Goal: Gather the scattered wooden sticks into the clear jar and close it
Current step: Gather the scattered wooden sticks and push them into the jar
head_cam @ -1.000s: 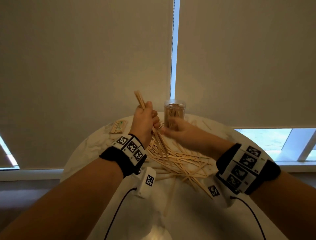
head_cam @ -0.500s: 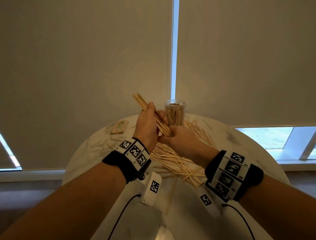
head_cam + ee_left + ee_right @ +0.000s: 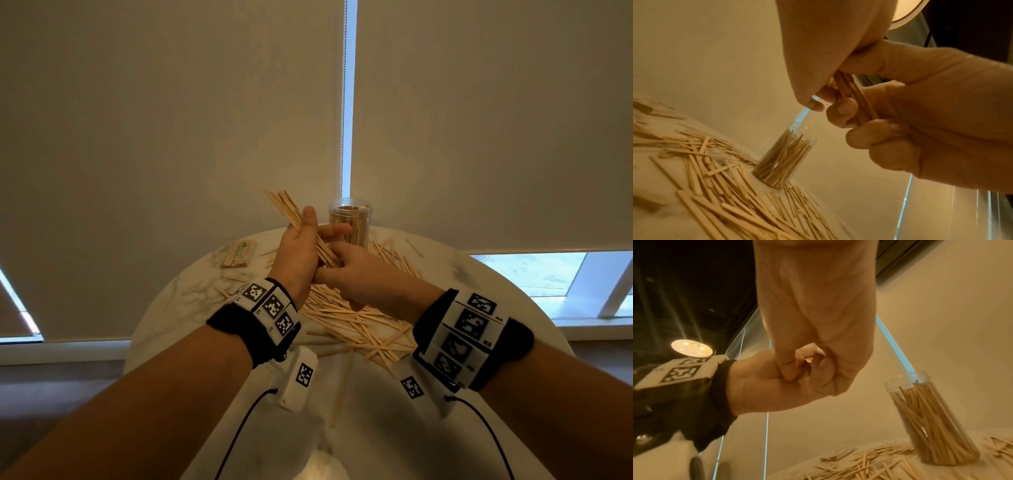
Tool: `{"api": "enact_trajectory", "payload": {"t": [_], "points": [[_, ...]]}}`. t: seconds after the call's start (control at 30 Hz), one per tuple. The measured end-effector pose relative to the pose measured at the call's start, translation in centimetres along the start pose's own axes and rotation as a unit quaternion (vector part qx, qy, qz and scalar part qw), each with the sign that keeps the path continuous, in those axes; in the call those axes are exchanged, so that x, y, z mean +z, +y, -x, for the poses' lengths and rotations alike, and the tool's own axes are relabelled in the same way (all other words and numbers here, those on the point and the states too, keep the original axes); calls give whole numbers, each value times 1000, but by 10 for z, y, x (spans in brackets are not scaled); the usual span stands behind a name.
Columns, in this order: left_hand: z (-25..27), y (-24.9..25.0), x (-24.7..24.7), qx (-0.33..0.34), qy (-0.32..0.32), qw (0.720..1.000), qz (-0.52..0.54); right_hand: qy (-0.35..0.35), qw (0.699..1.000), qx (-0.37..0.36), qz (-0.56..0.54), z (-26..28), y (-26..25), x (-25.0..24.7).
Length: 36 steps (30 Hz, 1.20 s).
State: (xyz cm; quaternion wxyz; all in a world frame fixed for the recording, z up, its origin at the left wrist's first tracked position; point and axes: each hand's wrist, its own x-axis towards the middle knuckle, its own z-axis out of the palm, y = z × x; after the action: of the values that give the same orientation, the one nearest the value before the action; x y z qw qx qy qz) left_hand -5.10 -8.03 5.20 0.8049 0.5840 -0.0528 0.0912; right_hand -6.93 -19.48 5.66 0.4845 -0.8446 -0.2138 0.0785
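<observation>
The left hand point(image 3: 297, 251) grips a bundle of sticks point(image 3: 289, 209) just in front of the open jar point(image 3: 350, 221). The right hand point(image 3: 359, 274) pinches the bundle's lower end. Loose sticks point(image 3: 346, 318) lie on the table point(image 3: 376, 428) around the jar.

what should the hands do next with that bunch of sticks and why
Probably carry the bundle of sticks over the jar and drop it in end first. The left hand grips the bundle, the right hand pinches its lower end as if squaring it, and the jar stands open and upright just behind them, part full, while many loose sticks lie on the table.
</observation>
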Motion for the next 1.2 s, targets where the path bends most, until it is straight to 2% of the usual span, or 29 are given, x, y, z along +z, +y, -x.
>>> {"api": "enact_trajectory", "payload": {"t": [0.13, 0.27, 0.33, 0.4, 0.5, 0.53, 0.6, 0.7, 0.87, 0.9, 1.03, 1.13, 1.2], "points": [[4, 1, 0, -68, -78, 994, 21, 58, 993, -41, 98, -9, 2, -2], [2, 2, -7, -90, -138, 986, -32, 31, 975, -72, 208, -10, 13, -5], [0, 7, -12, -88, -143, 985, -48, 50, 965, -68, 248, -7, 18, -8], [-5, 16, -17, -77, -93, 992, -29, 57, 961, -56, 266, -5, 22, -12], [-19, 34, -30, -60, 38, 997, 21, 38, 946, -52, 316, 2, 26, -16], [-23, 39, -34, -68, 50, 996, 26, 35, 941, -58, 332, 3, 27, -16], [-23, 42, -34, -101, 12, 995, -19, 32, 931, -72, 357, 2, 26, -15], [-17, 32, -27, -128, -59, 971, -193, 41, 906, -89, 411, -2, 19, -12], [-13, 20, -32, -169, -76, 918, -350, 55, 893, -30, 446, -8, 22, -5], [-13, 17, -33, -167, -90, 916, -354, 51, 887, -19, 458, -10, 22, -3], [-8, 11, -31, -164, -124, 945, -254, 67, 872, 12, 484, -13, 24, -9], [-3, 11, -27, -200, -149, 940, -234, 62, 860, 40, 504, -16, 27, -15], [-2, 8, -24, -192, -151, 941, -235, 48, 862, 59, 502, -17, 28, -16]]}}
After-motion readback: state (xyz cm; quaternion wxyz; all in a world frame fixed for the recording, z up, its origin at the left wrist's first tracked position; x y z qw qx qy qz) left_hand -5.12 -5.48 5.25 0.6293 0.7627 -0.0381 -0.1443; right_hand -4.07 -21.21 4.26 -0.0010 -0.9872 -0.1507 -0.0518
